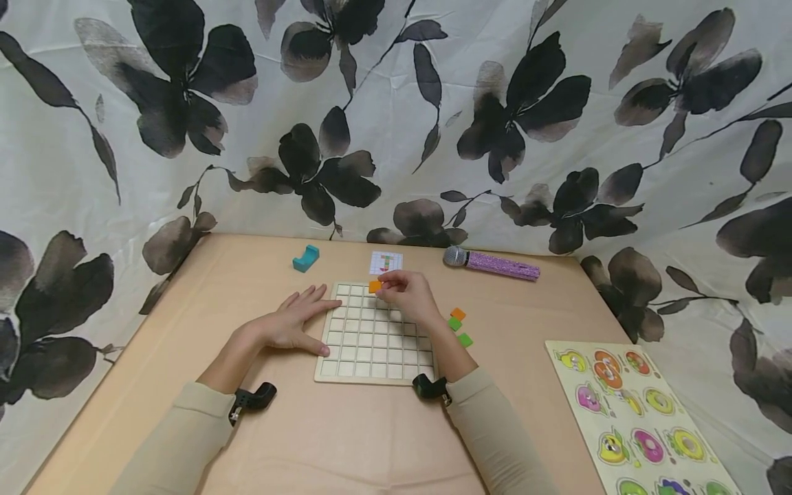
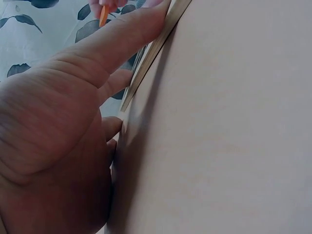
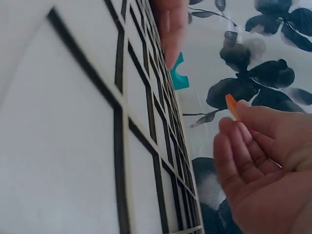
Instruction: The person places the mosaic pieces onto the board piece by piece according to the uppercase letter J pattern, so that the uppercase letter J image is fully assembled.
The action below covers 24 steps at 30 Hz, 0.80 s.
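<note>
Pinching a flat orange square tile (image 1: 375,287) with the right hand (image 1: 407,295) near the far edge of a pale wooden grid board (image 1: 365,343), resting the outspread left hand (image 1: 295,323) along its side — apparently placing, likely needing careful alignment next.

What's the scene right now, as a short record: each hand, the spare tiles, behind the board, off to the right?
Left hand: fingers spread, touching the left edge of the grid board
Right hand: pinching an orange tile off the board
Spare tiles: one loose orange tile, two green tiles, right of the board
Behind board: teal piece, pattern card, purple microphone
Far right: fruit-picture sheet
</note>
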Tool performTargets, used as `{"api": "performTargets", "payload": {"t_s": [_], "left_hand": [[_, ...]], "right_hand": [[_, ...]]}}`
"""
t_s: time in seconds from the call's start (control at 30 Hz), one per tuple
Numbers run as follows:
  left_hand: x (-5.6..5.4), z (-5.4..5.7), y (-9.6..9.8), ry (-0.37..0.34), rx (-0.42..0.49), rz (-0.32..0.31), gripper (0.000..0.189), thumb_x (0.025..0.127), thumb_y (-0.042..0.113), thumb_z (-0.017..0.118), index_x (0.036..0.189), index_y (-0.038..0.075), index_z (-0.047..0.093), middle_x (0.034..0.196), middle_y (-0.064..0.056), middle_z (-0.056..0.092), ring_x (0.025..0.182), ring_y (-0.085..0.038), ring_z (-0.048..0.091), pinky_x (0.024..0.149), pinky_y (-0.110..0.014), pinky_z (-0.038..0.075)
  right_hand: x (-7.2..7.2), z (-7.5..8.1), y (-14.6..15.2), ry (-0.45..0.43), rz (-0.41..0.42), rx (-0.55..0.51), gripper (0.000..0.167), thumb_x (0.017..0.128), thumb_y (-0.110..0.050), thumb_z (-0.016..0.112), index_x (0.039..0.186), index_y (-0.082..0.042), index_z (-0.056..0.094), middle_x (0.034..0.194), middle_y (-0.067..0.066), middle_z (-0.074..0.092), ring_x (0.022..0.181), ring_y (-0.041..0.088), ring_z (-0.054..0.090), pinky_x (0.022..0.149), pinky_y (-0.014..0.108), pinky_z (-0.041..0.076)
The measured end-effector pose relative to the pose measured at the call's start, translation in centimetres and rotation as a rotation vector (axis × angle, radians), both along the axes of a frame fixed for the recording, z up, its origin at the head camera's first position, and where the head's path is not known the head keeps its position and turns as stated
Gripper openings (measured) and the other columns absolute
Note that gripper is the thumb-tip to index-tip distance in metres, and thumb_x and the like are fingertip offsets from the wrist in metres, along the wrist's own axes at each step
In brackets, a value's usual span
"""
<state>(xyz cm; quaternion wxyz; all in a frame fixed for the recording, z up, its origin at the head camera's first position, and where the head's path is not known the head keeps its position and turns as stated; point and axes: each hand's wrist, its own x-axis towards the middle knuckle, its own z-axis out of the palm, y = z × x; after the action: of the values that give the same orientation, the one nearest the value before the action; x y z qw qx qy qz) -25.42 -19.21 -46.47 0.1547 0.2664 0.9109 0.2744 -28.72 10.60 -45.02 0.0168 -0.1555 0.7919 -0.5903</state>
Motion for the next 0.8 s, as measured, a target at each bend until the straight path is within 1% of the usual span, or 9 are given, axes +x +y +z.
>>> {"api": "performTargets", "payload": {"t_s": [0.17,0.23,0.33,0.47,0.6,0.8], "left_hand": [[-0.1,0.0,0.0,0.003,0.003,0.006,0.103,0.078,0.058,0.085,0.161,0.019,0.039,0.174,-0.023,0.005,0.161,-0.046,-0.003,0.127,-0.066,-0.004],[-0.1,0.0,0.0,0.001,0.002,0.006,0.103,0.078,0.058,0.085,0.161,0.019,0.039,0.174,-0.023,0.005,0.161,-0.046,-0.003,0.127,-0.066,-0.005],[-0.1,0.0,0.0,-0.004,0.002,0.003,0.103,0.078,0.058,0.085,0.161,0.019,0.039,0.174,-0.023,0.004,0.161,-0.046,-0.004,0.127,-0.066,-0.005],[0.0,0.0,0.0,0.000,0.010,-0.001,0.101,0.078,0.057,0.086,0.160,0.019,0.040,0.174,-0.025,0.005,0.161,-0.047,-0.003,0.126,-0.066,-0.004],[0.0,0.0,0.0,0.011,0.015,0.000,0.099,0.077,0.057,0.086,0.158,0.019,0.043,0.173,-0.025,0.007,0.161,-0.047,-0.001,0.126,-0.067,-0.003],[0.0,0.0,0.1,0.012,0.018,-0.002,0.097,0.077,0.057,0.086,0.156,0.019,0.044,0.174,-0.024,0.008,0.161,-0.047,-0.001,0.127,-0.066,-0.002]], "right_hand": [[-0.7,-1.7,0.2,0.011,0.021,-0.006,0.021,0.091,-0.004,0.079,0.111,0.001,0.074,0.094,0.010,0.070,0.080,0.014,0.063,0.070,0.018,0.052],[-0.8,-2.3,0.2,0.008,0.033,0.009,0.021,0.091,-0.005,0.080,0.110,0.000,0.074,0.094,0.009,0.070,0.080,0.014,0.062,0.070,0.019,0.052],[-1.0,-2.9,0.2,0.024,0.053,0.061,0.020,0.090,-0.009,0.081,0.109,-0.002,0.075,0.093,0.008,0.070,0.079,0.014,0.062,0.070,0.019,0.052],[-1.1,-3.2,0.0,0.058,0.064,0.130,0.019,0.091,-0.012,0.081,0.108,-0.005,0.076,0.094,0.009,0.071,0.079,0.015,0.062,0.071,0.021,0.053],[-1.1,-3.3,-0.2,0.085,0.054,0.184,0.018,0.091,-0.012,0.081,0.107,-0.006,0.077,0.094,0.008,0.072,0.080,0.015,0.063,0.071,0.022,0.053],[-1.2,-3.2,-0.5,0.092,0.042,0.244,0.017,0.090,-0.010,0.082,0.105,-0.005,0.079,0.094,0.007,0.072,0.079,0.014,0.062,0.071,0.022,0.052]]}}
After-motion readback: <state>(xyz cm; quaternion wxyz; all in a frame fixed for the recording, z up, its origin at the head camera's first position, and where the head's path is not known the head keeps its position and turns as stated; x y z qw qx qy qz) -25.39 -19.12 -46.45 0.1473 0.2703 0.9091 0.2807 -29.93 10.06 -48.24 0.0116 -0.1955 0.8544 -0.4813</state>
